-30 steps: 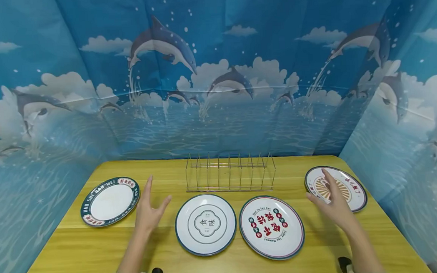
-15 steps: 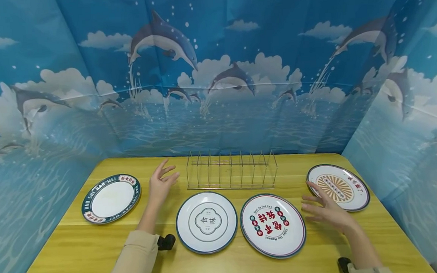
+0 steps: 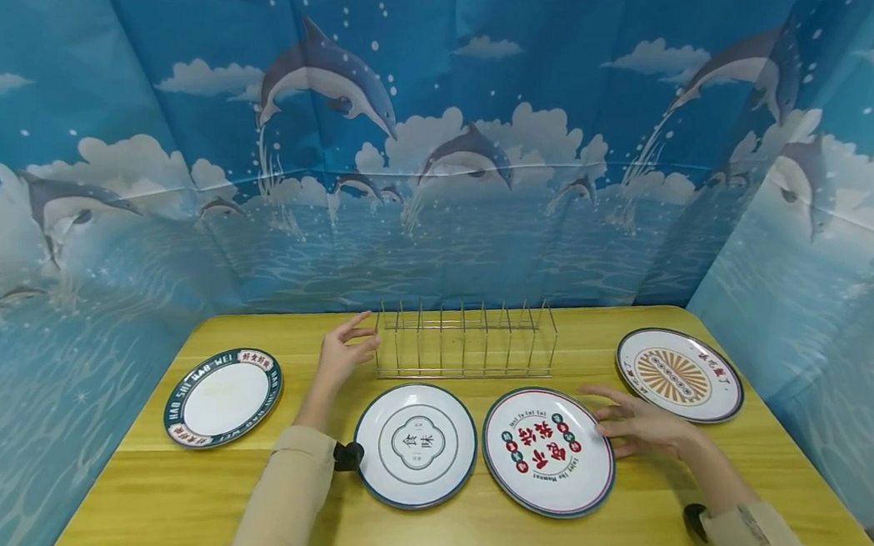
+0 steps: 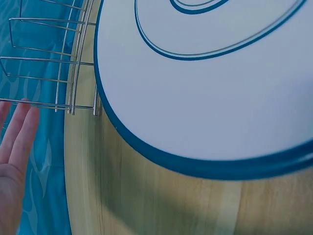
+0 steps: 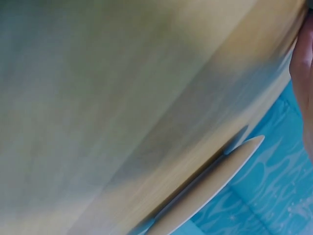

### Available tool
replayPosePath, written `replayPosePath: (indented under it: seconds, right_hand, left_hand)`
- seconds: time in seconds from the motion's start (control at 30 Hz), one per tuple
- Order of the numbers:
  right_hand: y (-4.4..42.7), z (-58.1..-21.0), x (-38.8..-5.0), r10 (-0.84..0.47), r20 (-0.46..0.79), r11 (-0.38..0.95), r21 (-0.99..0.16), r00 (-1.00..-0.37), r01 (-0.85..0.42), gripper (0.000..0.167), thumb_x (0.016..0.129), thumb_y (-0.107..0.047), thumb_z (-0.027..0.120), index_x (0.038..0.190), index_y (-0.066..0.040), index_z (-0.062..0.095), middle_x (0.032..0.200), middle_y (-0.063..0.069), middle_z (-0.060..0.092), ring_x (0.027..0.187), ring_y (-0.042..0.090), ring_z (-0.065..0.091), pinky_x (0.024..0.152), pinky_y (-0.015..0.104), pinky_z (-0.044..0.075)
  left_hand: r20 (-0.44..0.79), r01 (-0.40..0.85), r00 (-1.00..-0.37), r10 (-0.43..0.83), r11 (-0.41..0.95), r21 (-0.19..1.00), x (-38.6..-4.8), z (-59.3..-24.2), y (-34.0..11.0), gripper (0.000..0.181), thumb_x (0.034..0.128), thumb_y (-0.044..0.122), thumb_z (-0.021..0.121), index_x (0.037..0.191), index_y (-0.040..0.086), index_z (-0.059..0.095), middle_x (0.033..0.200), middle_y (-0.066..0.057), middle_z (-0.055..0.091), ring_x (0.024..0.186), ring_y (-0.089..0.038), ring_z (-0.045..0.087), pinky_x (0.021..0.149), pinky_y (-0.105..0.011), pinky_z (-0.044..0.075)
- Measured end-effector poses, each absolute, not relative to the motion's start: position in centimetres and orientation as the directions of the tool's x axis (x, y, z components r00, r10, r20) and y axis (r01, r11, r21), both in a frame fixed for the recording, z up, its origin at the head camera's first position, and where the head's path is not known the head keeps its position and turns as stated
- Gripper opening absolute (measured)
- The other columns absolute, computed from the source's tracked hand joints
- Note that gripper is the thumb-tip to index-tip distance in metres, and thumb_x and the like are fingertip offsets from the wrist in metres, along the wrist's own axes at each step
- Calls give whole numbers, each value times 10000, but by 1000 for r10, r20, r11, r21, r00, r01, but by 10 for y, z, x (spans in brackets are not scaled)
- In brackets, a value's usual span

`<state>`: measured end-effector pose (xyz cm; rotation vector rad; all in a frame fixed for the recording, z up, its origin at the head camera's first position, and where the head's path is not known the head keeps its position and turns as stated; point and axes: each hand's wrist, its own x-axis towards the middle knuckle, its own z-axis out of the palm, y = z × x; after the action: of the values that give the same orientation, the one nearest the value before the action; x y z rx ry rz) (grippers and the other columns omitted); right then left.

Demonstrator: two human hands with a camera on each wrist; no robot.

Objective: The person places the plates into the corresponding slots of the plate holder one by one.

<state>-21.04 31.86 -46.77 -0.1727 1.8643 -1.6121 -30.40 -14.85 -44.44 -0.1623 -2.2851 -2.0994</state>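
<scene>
My left hand (image 3: 344, 354) is at the left end of the wire plate rack (image 3: 464, 375). In the left wrist view its straight fingertips touch, or nearly touch, the rack's end wire. My right hand (image 3: 645, 429) reaches the right rim of a white plate with red lettering (image 3: 548, 493), fingers loosely bent; whether they touch the rim is unclear. Left of that plate lies a white plate with a flower-shaped outline (image 3: 420, 489), close under the left wrist. Both plates lie flat on the table, in front of the rack.
A plate with a dark green rim (image 3: 223, 399) lies at the far left of the yellow wooden table (image 3: 135, 492). A plate with an orange sunburst (image 3: 672, 375) lies at the right, beyond the right hand. A blue dolphin curtain (image 3: 435, 248) encloses the back and sides.
My left hand has moved right and forward from beside the green-rimmed plate to the rack's left end. My right hand has moved left from over the sunburst plate to the red-lettered plate's rim.
</scene>
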Motion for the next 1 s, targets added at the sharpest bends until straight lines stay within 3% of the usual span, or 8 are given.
replayPosePath:
  seconds: [0.1,0.33,0.5,0.8,1.0]
  right_hand:
    - [319,-470,-213,-558,-365,203,-931,-746,304,677,907,-48,549,1455,-87,154,1262,241,359,977,274,577,808,455,523]
    - [317,-474,-215,-645,-294,195,-956,-706,219,601,885,24,542,1413,12,256,1157,156,478,875,224,608,664,266,554]
    - [316,-474,-216,-643,-309,194,-951,-701,241,570,878,12,559,1389,34,307,1155,100,526,881,191,595,661,252,544]
    - [323,-476,-221,-773,-247,102,-958,-584,269,532,904,80,457,1404,5,296,1234,143,550,951,167,595,723,232,524]
    - [327,-477,-222,-793,-232,77,-955,-563,285,533,917,94,412,1418,-19,270,1284,121,510,1017,187,572,794,284,518]
  left_hand:
    - [85,90,-995,51,105,990,-306,-445,-146,521,832,87,671,1320,68,489,1156,-278,564,937,-350,629,788,-467,521]
    - [90,91,-996,14,152,984,-305,-445,-142,454,844,103,660,1277,48,534,989,-215,646,867,-335,647,764,-447,537]
    - [86,84,-996,-7,160,984,-305,-447,-140,378,857,119,647,1224,54,584,908,-186,667,851,-343,647,753,-436,543]
    - [91,91,-996,6,186,978,-309,-449,-138,356,875,126,622,1221,50,588,874,-194,667,784,-290,660,721,-418,557]
    - [70,71,-997,12,177,982,-311,-451,-139,356,879,124,614,1226,53,584,882,-181,668,817,-316,651,753,-446,544]
